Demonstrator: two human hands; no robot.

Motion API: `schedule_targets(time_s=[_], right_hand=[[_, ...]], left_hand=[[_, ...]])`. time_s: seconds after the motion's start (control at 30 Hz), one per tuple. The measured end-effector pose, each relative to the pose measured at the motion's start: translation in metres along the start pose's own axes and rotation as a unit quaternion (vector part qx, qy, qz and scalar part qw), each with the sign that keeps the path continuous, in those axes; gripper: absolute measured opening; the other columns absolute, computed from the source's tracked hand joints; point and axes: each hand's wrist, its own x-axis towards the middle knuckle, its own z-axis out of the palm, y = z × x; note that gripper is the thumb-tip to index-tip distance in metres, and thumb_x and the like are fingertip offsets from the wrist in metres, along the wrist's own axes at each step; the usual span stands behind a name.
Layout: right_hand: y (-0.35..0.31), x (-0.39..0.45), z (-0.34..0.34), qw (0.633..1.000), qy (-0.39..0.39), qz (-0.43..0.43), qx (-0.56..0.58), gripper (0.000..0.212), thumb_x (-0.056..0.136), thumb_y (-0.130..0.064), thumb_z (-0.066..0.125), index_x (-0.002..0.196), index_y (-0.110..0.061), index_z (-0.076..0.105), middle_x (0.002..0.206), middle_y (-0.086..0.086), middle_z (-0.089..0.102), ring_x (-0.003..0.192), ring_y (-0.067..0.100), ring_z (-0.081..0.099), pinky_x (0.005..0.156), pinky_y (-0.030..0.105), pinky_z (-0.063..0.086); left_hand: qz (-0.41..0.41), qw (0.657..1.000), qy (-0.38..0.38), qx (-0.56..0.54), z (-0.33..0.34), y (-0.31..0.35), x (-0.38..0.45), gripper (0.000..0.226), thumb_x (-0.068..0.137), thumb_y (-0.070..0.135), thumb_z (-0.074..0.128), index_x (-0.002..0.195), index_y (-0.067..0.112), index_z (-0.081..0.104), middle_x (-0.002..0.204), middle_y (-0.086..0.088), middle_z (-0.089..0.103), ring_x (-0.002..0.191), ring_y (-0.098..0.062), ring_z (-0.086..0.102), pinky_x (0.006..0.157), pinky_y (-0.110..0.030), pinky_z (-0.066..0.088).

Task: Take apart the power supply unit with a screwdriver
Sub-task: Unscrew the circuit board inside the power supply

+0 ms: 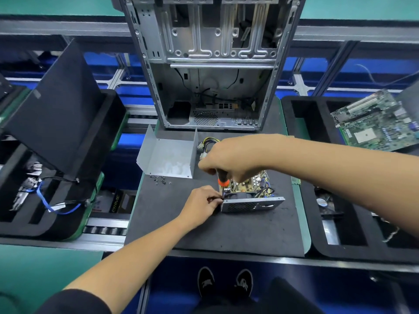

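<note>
Power supply unit (250, 196): cover off, circuit board exposed, on the dark mat (204, 232) at desk centre. Right hand (231, 160) grips the orange-collared screwdriver (223, 181), held upright over the unit's left corner. Left hand (200, 203) pinches that corner. Removed metal cover (167, 158) and loose screws (159, 179) lie just left; open computer case (210, 64) behind.

Bench (226, 234) topped with a dark grey mat, teal edge showing at right. Roller conveyor (104, 230) runs along the left side between aluminium rails. Black foam trays flank it: left tray (68, 223), right tray (340, 245). Behind, an aluminium frame (303, 85) over blue panels (bright, even light overhead). Teal floor (34, 268) at lower left, teal surface at top.
</note>
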Motion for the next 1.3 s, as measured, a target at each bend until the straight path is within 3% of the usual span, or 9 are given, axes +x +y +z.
schedule_targets(time_s=[0.13, 0.23, 0.3, 0.47, 0.6, 0.9, 1.1, 1.2, 1.3], right_hand=[[-0.001, 0.001, 0.001, 0.996, 0.016, -0.048, 0.071, 0.014, 0.082, -0.008, 0.064, 0.09, -0.018, 0.06, 0.073, -0.011, 0.055, 0.074, 0.014, 0.049, 0.056, 0.006, 0.033], [-0.011, 0.007, 0.007, 0.999, 0.023, -0.008, 0.047, 0.009, 0.088, -0.024, 0.06, 0.092, -0.018, 0.055, 0.07, -0.01, 0.05, 0.07, 0.016, 0.045, 0.053, 0.019, 0.031], [-0.013, 0.009, 0.005, 0.997, 0.015, 0.076, -0.017, 0.031, 0.097, -0.047, 0.048, 0.095, -0.017, 0.054, 0.075, -0.001, 0.046, 0.066, 0.02, 0.037, 0.057, 0.032, 0.031], [-0.006, 0.009, 0.002, 0.996, -0.044, 0.077, -0.031, 0.034, 0.103, -0.032, 0.038, 0.094, -0.006, 0.058, 0.078, 0.004, 0.054, 0.059, 0.002, 0.027, 0.046, 0.026, 0.02], [-0.005, 0.008, 0.005, 0.998, -0.032, 0.034, -0.036, 0.025, 0.093, -0.023, 0.051, 0.107, -0.005, 0.063, 0.097, 0.012, 0.068, 0.071, 0.014, 0.047, 0.048, 0.025, 0.026], [0.01, 0.007, 0.003, 0.997, 0.001, 0.027, 0.069, 0.022, 0.079, -0.025, 0.074, 0.1, -0.019, 0.069, 0.073, -0.016, 0.054, 0.071, 0.007, 0.048, 0.054, 0.014, 0.034], [0.003, 0.011, 0.008, 0.983, -0.039, 0.163, 0.07, 0.067, 0.099, -0.06, 0.027, 0.075, -0.008, 0.062, 0.058, 0.005, 0.066, 0.071, 0.025, 0.066, 0.06, 0.031, 0.045], [0.001, 0.017, 0.006, 0.989, -0.025, 0.138, 0.04, 0.045, 0.103, -0.037, 0.03, 0.096, -0.004, 0.061, 0.086, 0.011, 0.064, 0.07, 0.022, 0.053, 0.054, 0.033, 0.034], [0.001, 0.01, 0.003, 0.991, -0.033, 0.101, 0.077, 0.026, 0.098, -0.032, 0.048, 0.112, -0.011, 0.042, 0.078, 0.001, 0.048, 0.066, 0.016, 0.043, 0.054, 0.035, 0.03]], left_hand=[[-0.008, 1.0, 0.007, -0.028, 0.005, -0.002, -0.005, 0.015, 0.081, 0.006, 0.066, 0.088, 0.016, 0.075, 0.074, 0.012, 0.058, 0.058, 0.0, 0.046, 0.058, -0.01, 0.036], [-0.019, 0.999, 0.008, -0.034, 0.006, -0.003, -0.005, 0.016, 0.08, 0.006, 0.064, 0.089, 0.015, 0.075, 0.072, 0.011, 0.057, 0.055, 0.0, 0.044, 0.058, -0.016, 0.038], [-0.019, 1.0, -0.001, -0.024, 0.004, -0.002, -0.004, 0.015, 0.08, 0.007, 0.064, 0.09, 0.013, 0.074, 0.074, 0.002, 0.061, 0.055, -0.001, 0.044, 0.059, -0.02, 0.041], [0.007, 0.999, -0.049, 0.006, -0.002, 0.001, -0.002, 0.014, 0.083, 0.006, 0.064, 0.095, 0.008, 0.071, 0.082, 0.003, 0.058, 0.057, 0.001, 0.048, 0.061, -0.008, 0.039], [-0.017, 0.998, -0.061, 0.004, -0.004, 0.004, -0.003, 0.017, 0.084, 0.007, 0.063, 0.098, 0.008, 0.071, 0.084, 0.005, 0.058, 0.056, 0.003, 0.048, 0.061, -0.005, 0.038], [-0.059, 0.995, -0.08, -0.009, -0.009, 0.003, 0.002, 0.021, 0.084, 0.009, 0.058, 0.098, 0.014, 0.072, 0.067, 0.002, 0.062, 0.051, -0.001, 0.043, 0.055, -0.01, 0.04], [-0.07, 0.992, -0.081, -0.064, -0.008, 0.001, 0.002, 0.022, 0.081, 0.007, 0.061, 0.082, 0.027, 0.069, 0.055, 0.019, 0.057, 0.051, 0.001, 0.043, 0.055, -0.009, 0.038], [-0.091, 0.988, -0.074, -0.097, -0.006, -0.002, 0.0, 0.022, 0.083, 0.006, 0.062, 0.081, 0.027, 0.068, 0.058, 0.008, 0.051, 0.055, -0.005, 0.037, 0.056, -0.014, 0.035], [-0.092, 0.987, -0.082, -0.105, -0.005, -0.001, -0.002, 0.02, 0.084, 0.006, 0.064, 0.084, 0.025, 0.066, 0.063, 0.005, 0.052, 0.056, -0.006, 0.038, 0.058, -0.017, 0.036]])
